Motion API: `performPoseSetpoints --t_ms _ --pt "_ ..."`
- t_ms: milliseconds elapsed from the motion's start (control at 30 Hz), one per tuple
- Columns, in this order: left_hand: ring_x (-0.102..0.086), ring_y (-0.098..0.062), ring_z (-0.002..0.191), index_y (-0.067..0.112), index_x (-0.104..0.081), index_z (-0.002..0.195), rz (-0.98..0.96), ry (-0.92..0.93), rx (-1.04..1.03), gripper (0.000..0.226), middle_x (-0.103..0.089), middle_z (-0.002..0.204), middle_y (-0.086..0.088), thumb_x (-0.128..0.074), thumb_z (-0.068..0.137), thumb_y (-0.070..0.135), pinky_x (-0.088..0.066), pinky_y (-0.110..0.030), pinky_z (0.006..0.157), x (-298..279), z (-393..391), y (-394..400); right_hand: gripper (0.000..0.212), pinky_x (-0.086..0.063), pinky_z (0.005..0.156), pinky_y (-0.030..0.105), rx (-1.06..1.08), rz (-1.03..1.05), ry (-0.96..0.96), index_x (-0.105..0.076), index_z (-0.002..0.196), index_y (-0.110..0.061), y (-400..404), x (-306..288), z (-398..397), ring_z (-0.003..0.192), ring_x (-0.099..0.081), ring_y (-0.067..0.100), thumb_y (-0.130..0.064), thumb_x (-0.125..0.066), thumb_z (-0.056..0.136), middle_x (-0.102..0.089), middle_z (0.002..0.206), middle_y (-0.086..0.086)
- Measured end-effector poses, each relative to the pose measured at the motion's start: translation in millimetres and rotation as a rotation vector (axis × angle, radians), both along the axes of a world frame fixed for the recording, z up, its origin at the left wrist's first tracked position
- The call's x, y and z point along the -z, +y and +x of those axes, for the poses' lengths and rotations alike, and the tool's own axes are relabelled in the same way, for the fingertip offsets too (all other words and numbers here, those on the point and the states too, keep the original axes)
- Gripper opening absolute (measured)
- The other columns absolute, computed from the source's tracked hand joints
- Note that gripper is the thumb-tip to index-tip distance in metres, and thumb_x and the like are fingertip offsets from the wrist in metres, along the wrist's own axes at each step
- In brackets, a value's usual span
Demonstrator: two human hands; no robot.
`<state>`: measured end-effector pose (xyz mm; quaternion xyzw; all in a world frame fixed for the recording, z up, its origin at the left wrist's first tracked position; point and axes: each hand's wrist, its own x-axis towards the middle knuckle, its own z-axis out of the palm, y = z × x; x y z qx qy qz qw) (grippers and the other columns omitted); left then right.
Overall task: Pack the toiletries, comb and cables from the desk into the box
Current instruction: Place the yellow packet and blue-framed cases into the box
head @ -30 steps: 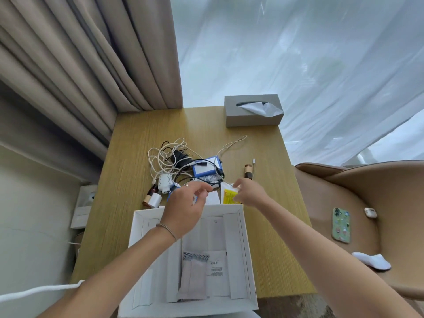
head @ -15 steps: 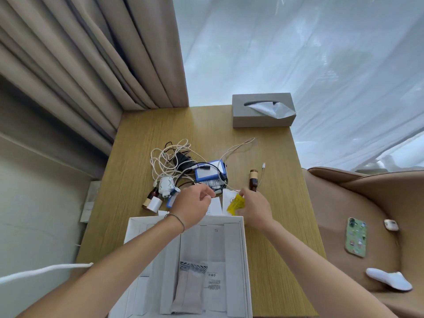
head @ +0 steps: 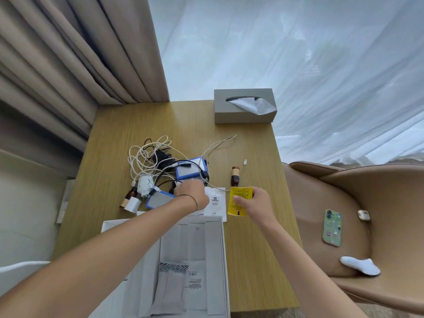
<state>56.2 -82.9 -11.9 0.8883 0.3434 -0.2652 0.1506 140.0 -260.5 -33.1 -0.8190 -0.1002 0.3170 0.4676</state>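
My right hand holds a yellow packet just above the desk, beyond the far right corner of the white box. My left hand is closed over the near edge of the pile, by a blue case; what it grips is hidden. Tangled white and black cables lie behind it. A white sachet lies between my hands. A small brown bottle stands beyond the packet. Flat packets lie in the box.
A grey tissue box stands at the desk's far edge. A white adapter, a second blue case and small bottles lie left. A tan chair on the right holds a phone. Curtains hang behind.
My right hand has lifted the yellow packet clear of the pile and turned it flat towards me. My left hand shifted slightly forward onto the pile. The camera moved left.
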Motion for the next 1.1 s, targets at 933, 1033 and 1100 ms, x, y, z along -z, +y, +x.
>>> performPoseSetpoints --t_ms 933,1033,1100 --pt "-0.053 -0.017 0.069 0.015 -0.06 0.095 0.044 0.174 -0.139 0.065 -0.065 0.068 0.006 -0.067 0.069 0.075 -0.037 -0.032 0.064 43.6 41.5 -15.0 0.012 -0.057 0.066 0.025 0.155 0.079 0.201 -0.071 0.089 -0.017 -57.4 -27.1 -28.5 0.08 -0.075 0.013 -0.021 -0.081 0.083 -0.077 0.088 0.0" --pt "-0.056 -0.026 0.089 0.019 -0.056 0.107 0.046 0.131 -0.127 0.066 -0.054 0.095 -0.004 -0.071 0.07 0.07 -0.042 -0.034 0.067 40.1 42.5 -21.1 0.011 -0.056 0.064 0.024 0.166 0.102 0.208 -0.071 0.086 -0.019 -63.4 -31.6 -32.6 0.076 -0.075 0.011 -0.02 -0.081 0.083 -0.077 0.084 -0.002" --pt "-0.058 -0.027 0.09 0.018 -0.054 0.104 -0.01 0.084 -0.138 0.059 -0.056 0.097 -0.005 -0.073 0.073 0.064 -0.043 -0.033 0.067 37.7 42.3 -23.3 0.011 -0.054 0.06 0.019 0.187 0.124 0.209 -0.071 0.086 -0.02 -66.5 -36.3 -35.0 0.074 -0.074 0.008 -0.021 -0.081 0.083 -0.077 0.081 -0.004"
